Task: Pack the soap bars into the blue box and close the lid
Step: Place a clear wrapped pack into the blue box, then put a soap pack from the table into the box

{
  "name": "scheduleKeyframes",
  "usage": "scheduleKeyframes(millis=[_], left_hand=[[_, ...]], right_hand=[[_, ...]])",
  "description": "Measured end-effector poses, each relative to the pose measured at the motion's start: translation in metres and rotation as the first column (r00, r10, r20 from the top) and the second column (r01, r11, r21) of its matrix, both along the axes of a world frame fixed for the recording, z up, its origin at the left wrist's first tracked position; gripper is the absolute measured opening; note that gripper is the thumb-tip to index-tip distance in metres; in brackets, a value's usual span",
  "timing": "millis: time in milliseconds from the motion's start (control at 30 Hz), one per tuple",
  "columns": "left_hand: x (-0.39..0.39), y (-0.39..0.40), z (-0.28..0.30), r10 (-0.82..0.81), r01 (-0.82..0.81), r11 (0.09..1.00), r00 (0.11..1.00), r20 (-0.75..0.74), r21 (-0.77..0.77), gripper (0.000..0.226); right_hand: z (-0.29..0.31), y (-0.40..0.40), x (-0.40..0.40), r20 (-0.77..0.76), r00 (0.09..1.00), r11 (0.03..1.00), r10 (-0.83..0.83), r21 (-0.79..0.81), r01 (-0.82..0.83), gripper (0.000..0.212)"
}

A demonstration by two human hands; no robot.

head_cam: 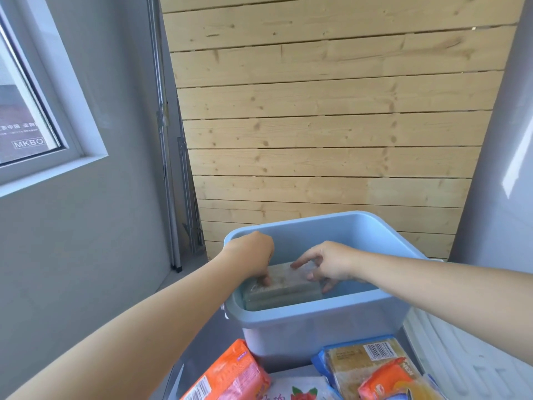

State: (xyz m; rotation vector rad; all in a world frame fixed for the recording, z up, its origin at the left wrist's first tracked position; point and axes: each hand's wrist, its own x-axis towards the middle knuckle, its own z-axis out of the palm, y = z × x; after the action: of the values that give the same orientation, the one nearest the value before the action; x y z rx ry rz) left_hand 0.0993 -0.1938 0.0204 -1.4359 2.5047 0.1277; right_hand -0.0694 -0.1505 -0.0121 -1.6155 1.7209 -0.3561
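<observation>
My left hand [253, 255] curled over one end of a wrapped grey-green soap bar [281, 287] inside the blue box [317, 321], fingertips hidden, my right hand [326, 264] pinching its other end, more packets [230, 373] cut off below.

Both forearms bare, no sleeves in sight; left hand [253, 252] and right hand [328, 264] without gloves, rings or watch.
</observation>
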Motion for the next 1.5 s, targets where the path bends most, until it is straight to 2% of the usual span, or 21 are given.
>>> scheduleKeyframes(millis=[100,300,400,500,567,733,867,933,1067,1200,1333,1500], left_hand=[[-0.002,0.000,-0.001,0.021,-0.021,1.000,0.999,0.030,-0.008,0.036],[0.000,-0.002,-0.002,-0.003,0.004,0.999,1.000,0.012,-0.053,0.035],[0.003,0.002,0.003,-0.027,0.020,0.998,0.994,-0.104,-0.065,0.036],[0.011,0.014,0.015,-0.035,0.010,0.995,0.964,-0.265,-0.097,0.030],[0.017,0.025,0.023,-0.051,-0.001,0.989,0.938,-0.344,-0.148,0.025],[0.029,0.068,0.044,-0.073,-0.013,0.988,0.843,-0.533,-0.155,0.018],[0.033,0.118,0.044,-0.123,0.027,0.988,0.739,-0.662,-0.154,0.013],[0.031,0.144,0.039,-0.127,0.057,0.991,0.694,-0.709,-0.122,0.012],[0.022,0.187,0.020,-0.141,0.165,0.986,0.690,-0.710,-0.035,0.013],[0.011,0.213,-0.001,-0.169,0.258,0.964,0.783,-0.599,0.064,0.037],[0.003,0.222,-0.022,-0.169,0.279,0.949,0.843,-0.511,0.146,0.062],[-0.001,0.226,-0.035,-0.178,0.282,0.952,0.826,-0.534,0.119,0.074]], right_hand=[[-0.003,-0.003,0.002,-0.039,0.999,0.999,-0.037,-0.001,0.037,0.023],[-0.002,-0.003,0.003,-0.048,0.997,0.997,-0.063,0.032,0.065,0.028],[0.005,0.000,0.006,-0.033,0.995,0.995,-0.092,0.028,0.093,0.035],[0.018,0.009,0.005,-0.118,0.987,0.991,-0.105,-0.100,0.094,0.038],[0.028,0.018,0.002,-0.116,0.983,0.975,-0.143,-0.187,0.120,0.039],[0.056,0.063,0.001,0.007,0.981,0.925,-0.193,-0.332,0.184,0.026],[0.066,0.120,0.008,0.056,0.982,0.850,-0.183,-0.493,0.186,0.013],[0.066,0.148,0.010,0.049,0.986,0.840,-0.159,-0.518,0.162,0.010],[0.048,0.197,0.005,-0.001,0.989,0.884,-0.147,-0.449,0.131,0.010],[0.022,0.228,-0.007,-0.038,0.982,0.925,-0.183,-0.346,0.159,0.019],[0.006,0.243,-0.018,-0.050,0.978,0.951,-0.204,-0.247,0.186,0.029],[0.000,0.252,-0.021,-0.001,0.986,0.964,-0.165,-0.213,0.161,0.040]])
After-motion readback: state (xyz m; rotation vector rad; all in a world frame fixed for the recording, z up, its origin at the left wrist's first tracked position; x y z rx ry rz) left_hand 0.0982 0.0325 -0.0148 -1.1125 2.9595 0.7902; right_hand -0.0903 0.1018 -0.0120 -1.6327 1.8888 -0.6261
